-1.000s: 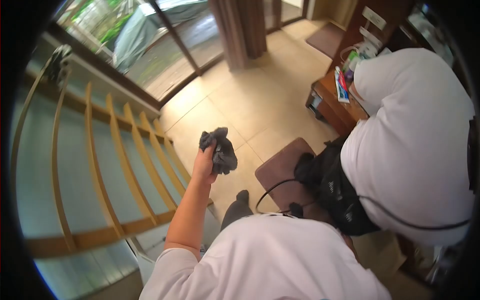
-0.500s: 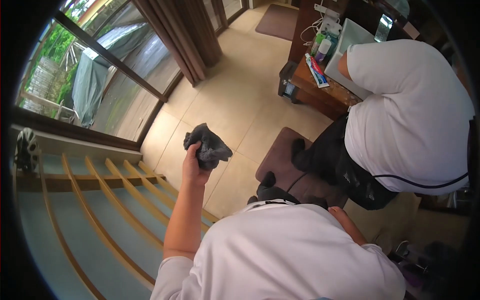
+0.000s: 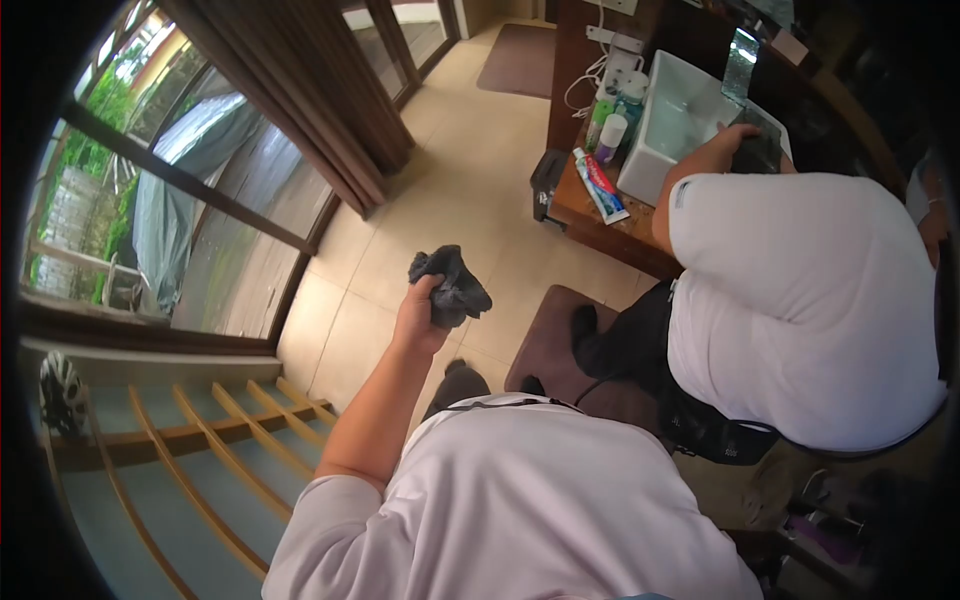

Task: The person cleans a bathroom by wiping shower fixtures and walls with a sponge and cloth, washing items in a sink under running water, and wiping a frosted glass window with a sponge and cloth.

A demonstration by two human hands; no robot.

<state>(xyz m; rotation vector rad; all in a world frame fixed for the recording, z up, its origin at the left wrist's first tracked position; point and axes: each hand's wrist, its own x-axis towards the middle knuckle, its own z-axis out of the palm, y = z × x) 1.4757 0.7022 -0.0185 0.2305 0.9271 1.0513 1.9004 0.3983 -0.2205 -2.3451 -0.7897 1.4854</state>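
My left hand [image 3: 418, 320] is closed around a crumpled dark grey cloth [image 3: 455, 290], held out in front of me above the tiled floor. The thumb lies across its near side, and the cloth's folds hide most of the other fingers. My right hand is out of sight, somewhere past my white shirt. To the right, another person in a white shirt [image 3: 790, 290] bends over a white sink [image 3: 640, 150]. That person's hand [image 3: 733, 138] is at a dark flat thing [image 3: 760, 140] over the basin, whose kind I cannot make out.
A toothpaste tube [image 3: 600, 187] and bottles [image 3: 612, 135] stand by the sink on a wooden counter [image 3: 575, 210]. A brown mat [image 3: 540, 330] lies on the floor. Wooden slats [image 3: 220, 430] run along the lower left, below glass doors and a brown curtain [image 3: 300, 100].
My left hand, with the cloth, has shifted slightly right in view. My right hand has gone out of view. The other person's hand and the dark flat thing now show over the sink.
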